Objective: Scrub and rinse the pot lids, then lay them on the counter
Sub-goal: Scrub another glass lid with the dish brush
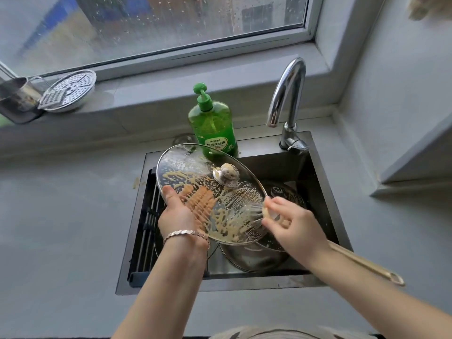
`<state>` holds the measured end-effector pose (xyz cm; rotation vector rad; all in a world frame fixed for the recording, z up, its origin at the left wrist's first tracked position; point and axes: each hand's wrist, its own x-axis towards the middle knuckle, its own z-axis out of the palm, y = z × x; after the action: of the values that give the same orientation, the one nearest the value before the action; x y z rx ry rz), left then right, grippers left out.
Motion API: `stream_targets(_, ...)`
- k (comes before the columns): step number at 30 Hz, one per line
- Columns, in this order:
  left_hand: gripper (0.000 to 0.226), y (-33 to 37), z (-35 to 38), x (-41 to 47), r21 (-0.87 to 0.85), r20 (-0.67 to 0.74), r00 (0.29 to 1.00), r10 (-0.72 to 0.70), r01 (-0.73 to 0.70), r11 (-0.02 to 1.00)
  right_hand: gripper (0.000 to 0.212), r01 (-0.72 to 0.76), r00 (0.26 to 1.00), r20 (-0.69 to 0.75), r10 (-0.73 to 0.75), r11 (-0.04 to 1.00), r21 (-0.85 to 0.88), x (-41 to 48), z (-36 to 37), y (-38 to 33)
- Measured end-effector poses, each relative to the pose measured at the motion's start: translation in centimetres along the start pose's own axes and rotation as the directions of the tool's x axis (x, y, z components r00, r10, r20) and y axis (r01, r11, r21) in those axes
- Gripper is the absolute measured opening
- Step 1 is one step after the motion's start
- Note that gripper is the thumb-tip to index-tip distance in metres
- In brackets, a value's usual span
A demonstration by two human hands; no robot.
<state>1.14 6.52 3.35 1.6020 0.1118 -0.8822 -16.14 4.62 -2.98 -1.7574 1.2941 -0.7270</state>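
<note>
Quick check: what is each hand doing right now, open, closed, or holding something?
Left hand: grips the glass lid by its rim, thumb on top.
Right hand: pinches a scrubber against the lid.

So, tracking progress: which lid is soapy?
The glass lid tilted in the left hand, streaked with foam; the other lid lies beneath, in the sink.

Grey counter (61, 228) with a dark steel sink (325, 172) sunk in at centre. On the sink's back rim at 12 o'clock, an upright green dish-soap pump bottle (212, 128); at 1 o'clock, a chrome faucet (288, 94). Along the basin's 9 o'clock side, a roll-up drain rack (151, 216). Over the rim at 4 o'clock, a long brass-coloured handle (367, 264). On the windowsill (151, 94) at 10 o'clock, a tilted perforated steamer plate (71, 90) just beside a steel cup (19, 91).
</note>
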Motion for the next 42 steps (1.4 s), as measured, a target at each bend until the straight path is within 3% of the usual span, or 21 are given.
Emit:
stream_targets(2, 0.046, 0.0, 0.0, -0.2, -0.011, 0.001, 1.000, -0.012, 0.012, 1.000, 0.039, 0.217, 0.976, -0.005, -0.217, 0.976, -0.016, -1.5, 0.9, -1.7)
stream_targets(4, 0.047, 0.1, -0.1, -0.5, -0.035, 0.032, 0.999, -0.038, 0.039, 0.999, 0.042, 0.313, 0.947, 0.069, -0.313, 0.950, 0.015, -2.7, 1.0, -2.4)
stream_targets(6, 0.047, 0.3, -0.4, -0.7, -0.051, 0.073, 0.996, -0.054, 0.058, 0.997, 0.038, 0.211, 0.977, 0.041, -0.211, 0.977, 0.007, -1.3, -0.2, -0.8)
stream_targets(9, 0.049, 0.6, -0.7, -0.7, -0.059, 0.120, 0.990, -0.072, 0.079, 0.995, 0.039, -0.057, 0.998, -0.020, 0.056, 0.997, -0.054, 1.3, -2.2, 1.7)
stream_targets(10, 0.050, 0.6, -0.8, -0.6, -0.048, 0.128, 0.989, -0.077, 0.083, 0.995, 0.040, -0.042, 0.999, -0.017, 0.041, 0.997, -0.065, 1.3, -2.2, 1.5)
stream_targets(14, 0.060, 0.9, -1.4, 0.2, -0.026, 0.186, 0.972, -0.140, 0.148, 0.989, 0.041, 0.257, 0.962, 0.098, -0.253, 0.966, -0.021, -1.0, -2.1, -0.3)
stream_targets(18, 0.065, 1.2, -2.1, 0.8, 0.009, 0.255, 0.953, -0.160, 0.163, 0.987, 0.035, -0.070, 0.991, -0.119, 0.057, 0.992, -0.102, 2.5, -4.3, 2.0)
stream_targets(20, 0.062, 1.2, -2.1, 0.6, 0.028, 0.284, 0.948, -0.143, 0.140, 0.990, 0.036, 0.033, 0.995, -0.090, -0.043, 0.994, -0.107, 2.2, -3.4, 1.3)
stream_targets(23, 0.057, 1.2, -2.2, 0.5, 0.064, 0.315, 0.940, -0.129, 0.114, 0.991, 0.043, 0.190, 0.980, 0.064, -0.186, 0.980, -0.063, 0.3, -2.5, 0.7)
stream_targets(27, 0.059, 0.8, -2.3, 0.3, 0.120, 0.353, 0.924, -0.149, 0.114, 0.986, 0.038, -0.123, 0.989, -0.096, 0.115, 0.989, -0.087, 3.0, -4.2, 2.7)
stream_targets(31, 0.059, 0.2, -2.0, 0.6, 0.164, 0.336, 0.930, -0.151, 0.100, 0.981, 0.043, 0.191, 0.981, 0.052, -0.189, 0.981, -0.030, 0.3, -2.0, -0.2)
stream_targets(32, 0.059, 0.1, -2.1, 0.7, 0.169, 0.337, 0.929, -0.153, 0.101, 0.980, 0.044, 0.209, 0.976, 0.076, -0.206, 0.977, -0.031, -0.1, -2.0, -0.2)
stream_targets(36, 0.061, -0.3, -2.7, 1.0, 0.169, 0.360, 0.917, -0.171, 0.116, 0.979, 0.038, -0.157, 0.985, -0.086, 0.148, 0.981, -0.112, 2.6, -3.5, 2.5)
stream_targets(37, 0.060, -0.3, -2.7, 1.0, 0.171, 0.362, 0.917, -0.165, 0.109, 0.979, 0.037, -0.144, 0.987, -0.086, 0.135, 0.983, -0.111, 2.4, -3.1, 2.3)
stream_targets(40, 0.056, -0.6, -2.6, 1.0, 0.173, 0.339, 0.928, -0.157, 0.103, 0.980, 0.040, 0.105, 0.994, 0.017, -0.105, 0.994, -0.025, -0.2, -1.3, -0.2)
stream_targets(42, 0.055, -0.7, -2.7, 1.1, 0.172, 0.330, 0.929, -0.168, 0.115, 0.978, 0.043, 0.093, 0.995, 0.043, -0.091, 0.995, -0.039, -0.4, -1.3, 0.6)
